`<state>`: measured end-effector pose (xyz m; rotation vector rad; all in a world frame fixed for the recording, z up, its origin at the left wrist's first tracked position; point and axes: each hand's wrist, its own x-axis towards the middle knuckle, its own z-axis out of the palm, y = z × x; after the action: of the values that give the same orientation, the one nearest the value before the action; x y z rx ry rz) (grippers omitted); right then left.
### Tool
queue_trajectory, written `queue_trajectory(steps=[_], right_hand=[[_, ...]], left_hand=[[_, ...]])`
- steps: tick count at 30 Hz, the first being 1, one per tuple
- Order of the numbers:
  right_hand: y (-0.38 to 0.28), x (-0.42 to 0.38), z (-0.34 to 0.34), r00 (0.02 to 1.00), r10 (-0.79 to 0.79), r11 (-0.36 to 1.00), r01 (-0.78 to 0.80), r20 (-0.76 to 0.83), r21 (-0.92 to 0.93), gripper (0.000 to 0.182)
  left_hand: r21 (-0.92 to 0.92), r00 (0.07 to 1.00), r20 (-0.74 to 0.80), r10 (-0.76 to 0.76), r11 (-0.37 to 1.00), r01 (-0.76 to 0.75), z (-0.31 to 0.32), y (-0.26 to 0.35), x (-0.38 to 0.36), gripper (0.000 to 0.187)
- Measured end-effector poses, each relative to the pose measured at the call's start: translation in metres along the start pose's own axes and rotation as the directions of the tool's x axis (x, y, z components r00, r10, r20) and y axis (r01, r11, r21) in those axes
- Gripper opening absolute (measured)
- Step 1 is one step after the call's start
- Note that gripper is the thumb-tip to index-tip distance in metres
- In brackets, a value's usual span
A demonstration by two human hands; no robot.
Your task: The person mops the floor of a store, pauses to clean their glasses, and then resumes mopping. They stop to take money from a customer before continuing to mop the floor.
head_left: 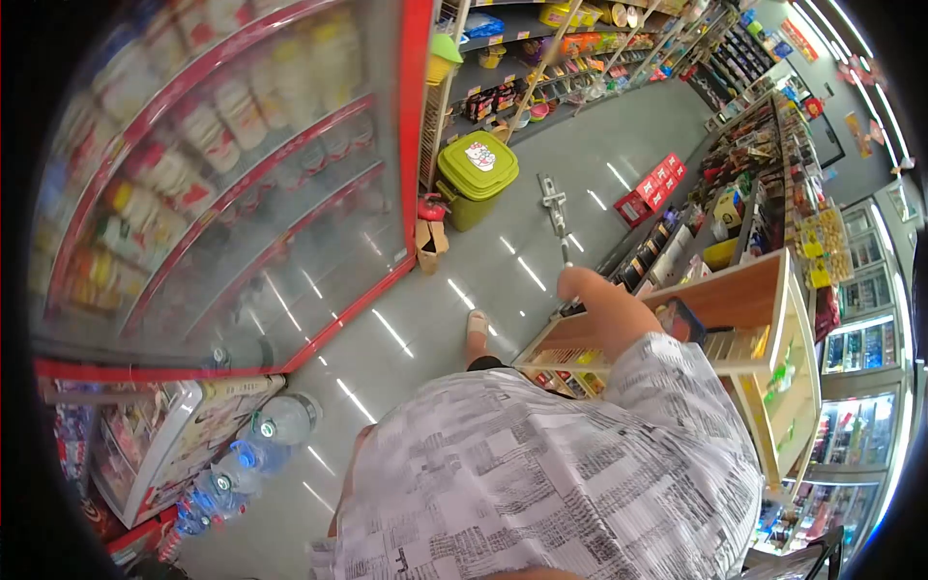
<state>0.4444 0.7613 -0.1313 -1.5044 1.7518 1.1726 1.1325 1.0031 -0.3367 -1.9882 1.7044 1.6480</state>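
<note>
My right hand [574, 282] stretches forward with its fingers wrapped round the handle of a flat mop [553, 201]. The mop's metal-coloured head rests on the grey tiled floor [464, 256] ahead of me, and only a short stretch of its handle shows beyond my fist. My left arm hangs beside my body, mostly hidden by the patterned shirt [541, 474], and the left hand is out of sight. One light shoe [477, 333] shows on the floor below.
A red-framed glass drinks cooler [411, 126] stands on the left. Large water bottles [280, 420] line the floor at lower left. Ahead are a green lidded bin [477, 169], a cardboard box [431, 246] and a red carton [652, 188]. A wooden counter [715, 300] and stocked shelves border the right.
</note>
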Motion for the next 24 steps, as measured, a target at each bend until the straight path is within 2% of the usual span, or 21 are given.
queue_trajectory(steps=[4, 6, 8, 9, 10, 12, 14, 17, 18, 19, 20, 21, 22, 23, 24], right_hand=[[-0.075, -0.089, 0.058, 0.966, -0.225, 0.924, 0.254, 0.131, -0.286, 0.027], [-0.106, -0.155, 0.082, 0.941, -0.278, 0.883, 0.33, 0.194, -0.334, 0.029], [-0.129, -0.253, 0.077, 0.935, -0.28, 0.881, 0.34, 0.215, -0.33, 0.039], [-0.131, -0.279, 0.094, 0.991, -0.123, 0.988, 0.128, 0.058, -0.083, 0.05], [-0.129, -0.306, 0.117, 0.996, 0.074, 0.978, -0.063, -0.049, 0.197, 0.064], [-0.119, -0.363, 0.128, 0.998, -0.057, 0.983, 0.063, -0.038, 0.171, 0.085], [-0.129, -0.435, 0.099, 0.994, -0.024, 0.977, 0.001, 0.107, 0.215, 0.089], [-0.124, -0.486, 0.101, 0.989, -0.116, 0.983, 0.102, 0.087, 0.154, 0.096], [-0.12, -0.495, 0.1, 0.986, -0.147, 0.984, 0.137, 0.084, 0.111, 0.097], [-0.113, -0.498, 0.107, 0.985, -0.144, 0.985, 0.133, 0.091, 0.113, 0.096], [-0.103, -0.501, 0.111, 0.983, -0.149, 0.986, 0.139, 0.109, 0.094, 0.095], [-0.102, -0.513, 0.101, 0.983, -0.129, 0.992, 0.127, 0.13, 0.021, 0.09], [-0.105, -0.52, 0.093, 0.985, -0.112, 0.992, 0.118, 0.133, -0.042, 0.085], [-0.102, -0.521, 0.096, 0.983, -0.178, 0.981, 0.181, 0.05, -0.068, 0.082], [-0.095, -0.524, 0.105, 0.97, -0.239, 0.969, 0.237, -0.029, -0.076, 0.079]], left_hand=[[0.008, 0.993, 0.037, 0.109, 0.994, -0.109, -0.008, -0.042, 0.024, 0.052], [-0.108, 0.994, 0.074, 0.076, 0.992, -0.067, -0.007, -0.061, 0.061, 0.055], [0.205, 0.976, 0.089, 0.198, 0.955, -0.212, -0.036, 0.028, 0.019, 0.058], [0.207, 0.972, 0.091, 0.218, 0.95, -0.233, -0.037, 0.058, 0.013, 0.059], [0.208, 0.967, 0.093, 0.238, 0.945, -0.253, -0.038, 0.086, 0.008, 0.06], [0.203, 0.916, 0.123, 0.383, 0.894, -0.401, -0.015, 0.118, 0.025, 0.06], [0.172, 0.869, 0.226, 0.439, 0.861, -0.479, -0.007, 0.186, -0.001, 0.059], [0.138, 0.708, 0.43, 0.56, 0.734, -0.665, 0.015, 0.273, -0.041, 0.064], [0.153, 0.626, 0.401, 0.669, 0.625, -0.765, 0.05, 0.279, -0.031, 0.069], [0.02, 0.567, 0.469, 0.677, 0.634, -0.773, 0.047, 0.312, -0.058, 0.074], [0.006, 0.553, 0.452, 0.7, 0.618, -0.786, 0.072, 0.327, -0.06, 0.079], [-0.041, 0.431, 0.346, 0.834, 0.472, -0.881, 0.11, 0.333, -0.049, 0.084], [-0.018, 0.4, 0.283, 0.872, 0.422, -0.906, 0.128, 0.346, -0.059, 0.086], [0.016, 0.358, 0.226, 0.906, 0.364, -0.931, 0.145, 0.359, -0.068, 0.088], [0.069, 0.341, 0.133, 0.931, 0.334, -0.94, 0.17, 0.364, -0.073, 0.082]])
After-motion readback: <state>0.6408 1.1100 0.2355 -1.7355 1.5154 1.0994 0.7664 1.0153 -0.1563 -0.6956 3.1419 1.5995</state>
